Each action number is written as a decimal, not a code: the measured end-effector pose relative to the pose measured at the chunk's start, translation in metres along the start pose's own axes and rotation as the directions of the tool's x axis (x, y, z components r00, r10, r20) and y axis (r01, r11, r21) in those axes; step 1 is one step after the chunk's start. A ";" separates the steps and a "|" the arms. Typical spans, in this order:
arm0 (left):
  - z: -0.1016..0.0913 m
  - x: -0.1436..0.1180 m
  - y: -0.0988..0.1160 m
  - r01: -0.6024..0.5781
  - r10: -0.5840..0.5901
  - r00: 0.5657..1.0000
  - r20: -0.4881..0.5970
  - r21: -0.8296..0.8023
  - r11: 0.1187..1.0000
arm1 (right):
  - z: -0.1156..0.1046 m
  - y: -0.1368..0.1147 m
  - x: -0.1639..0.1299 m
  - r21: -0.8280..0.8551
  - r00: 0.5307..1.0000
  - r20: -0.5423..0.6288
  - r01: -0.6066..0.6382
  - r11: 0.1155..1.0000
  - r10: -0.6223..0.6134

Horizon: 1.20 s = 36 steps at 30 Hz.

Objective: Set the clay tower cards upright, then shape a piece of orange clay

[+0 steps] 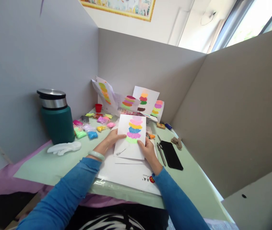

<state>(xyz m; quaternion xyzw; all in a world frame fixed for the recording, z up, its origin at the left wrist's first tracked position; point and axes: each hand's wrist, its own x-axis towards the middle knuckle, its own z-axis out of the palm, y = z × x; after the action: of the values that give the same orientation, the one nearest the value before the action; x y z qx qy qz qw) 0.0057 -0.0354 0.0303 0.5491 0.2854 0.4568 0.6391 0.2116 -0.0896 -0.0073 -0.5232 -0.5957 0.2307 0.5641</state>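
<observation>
Between my two hands is a white card (122,127) bearing stacked bands of pink, yellow, blue, violet and light green, with a small dark drawing at its lower left. My left hand (113,137) grips the card's left edge, thumb on the front. The right edge is pinched by my right hand (148,149), its thumb also on the front. Under the card lie more white sheets (128,175), one with a red round logo near its lower right. The fingers behind the card are hidden.
Bags of coloured clay (93,135) and a red cup (98,108) lie at the back left. A green thermos (57,123) stands beside a white glove (64,148). Painted cards (145,95) lean at the back. A black phone (171,155) and scissors (161,154) lie right; grey partitions surround the table.
</observation>
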 end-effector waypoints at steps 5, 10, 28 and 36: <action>-0.003 -0.003 0.004 0.083 -0.084 0.996 -0.022 -0.044 0.996 | 0.001 -0.003 -0.001 0.178 0.995 0.088 -0.053 0.983 0.038; -0.002 -0.003 0.005 0.126 -0.126 0.991 -0.035 0.005 0.992 | 0.002 -0.005 0.000 0.274 0.991 0.112 -0.105 0.956 0.076; 0.005 -0.014 0.014 0.265 -0.266 0.964 -0.027 0.196 0.944 | 0.005 0.004 0.002 0.205 0.988 0.040 -0.153 0.967 0.148; 0.008 -0.016 0.018 -0.004 0.003 1.000 -0.016 -0.058 0.998 | 0.005 -0.003 -0.002 0.184 0.980 0.177 -0.123 0.975 0.090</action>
<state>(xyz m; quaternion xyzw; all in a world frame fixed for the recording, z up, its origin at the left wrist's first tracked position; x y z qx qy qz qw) 0.0010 -0.0536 0.0470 0.5271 0.2761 0.4704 0.6516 0.2059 -0.0907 -0.0065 -0.4759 -0.5868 0.3607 0.5470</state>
